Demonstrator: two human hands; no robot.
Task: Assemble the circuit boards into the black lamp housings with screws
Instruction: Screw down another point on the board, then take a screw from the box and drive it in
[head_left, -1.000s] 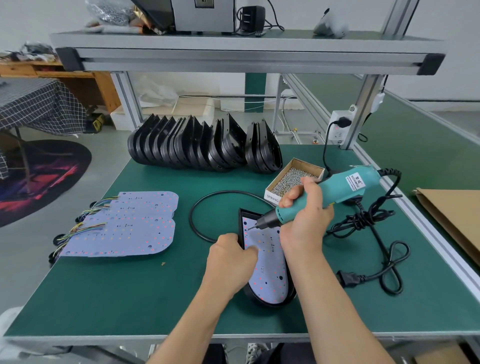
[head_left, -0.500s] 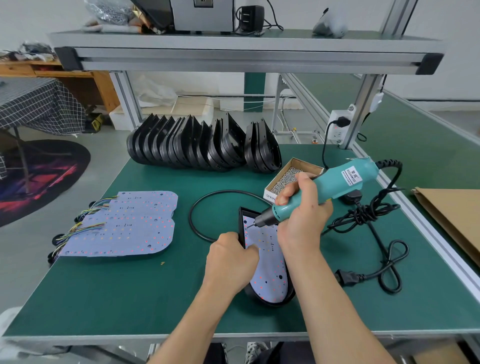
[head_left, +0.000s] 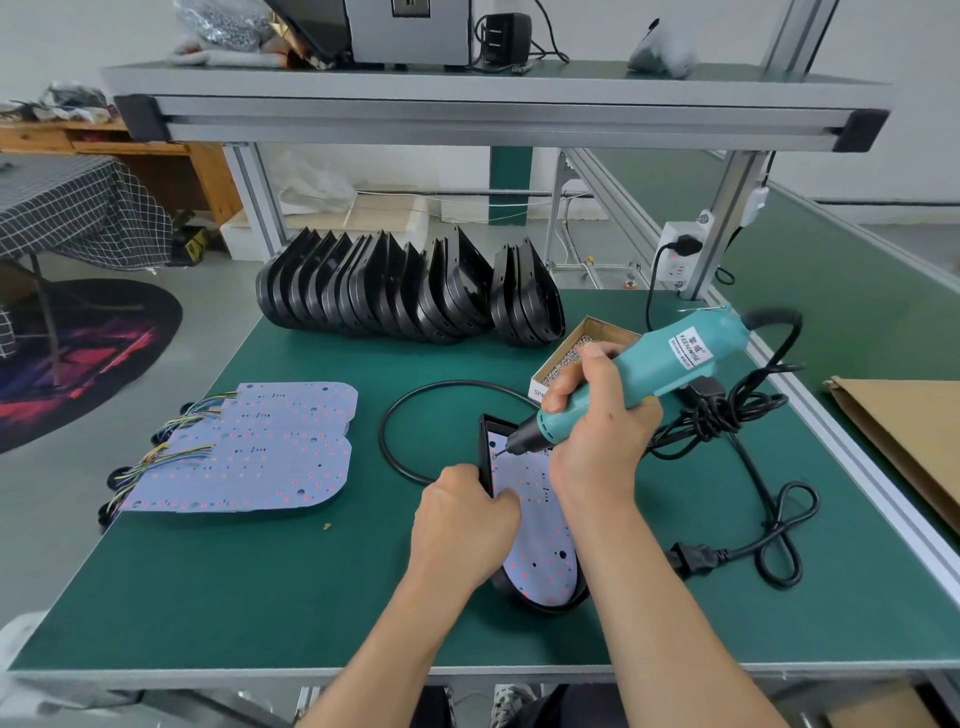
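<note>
A black lamp housing (head_left: 485, 457) lies on the green bench in front of me with a pale circuit board (head_left: 540, 551) seated in it. My left hand (head_left: 462, 525) grips the housing's left wall, fingers curled over the rim. My right hand (head_left: 597, 441) holds a teal electric screwdriver (head_left: 670, 364), tilted, its bit tip touching the board near its far left corner. A stack of loose circuit boards (head_left: 249, 452) with coloured wires lies at the left. Several empty black housings (head_left: 405, 291) stand on edge in a row at the back. A cardboard box of screws (head_left: 576, 353) sits behind my right hand.
The screwdriver's black cord (head_left: 779, 509) coils on the bench at the right, ending in a plug. A black cable loop (head_left: 410, 410) lies behind the housing. A socket (head_left: 680, 254) is fixed to the frame post. Brown cardboard (head_left: 904, 431) lies at far right. A shelf (head_left: 493, 104) spans overhead.
The screwdriver's rear end has risen so the tool stands steeper, and its tip has come down onto the board's far left corner. My left hand has stayed on the housing.
</note>
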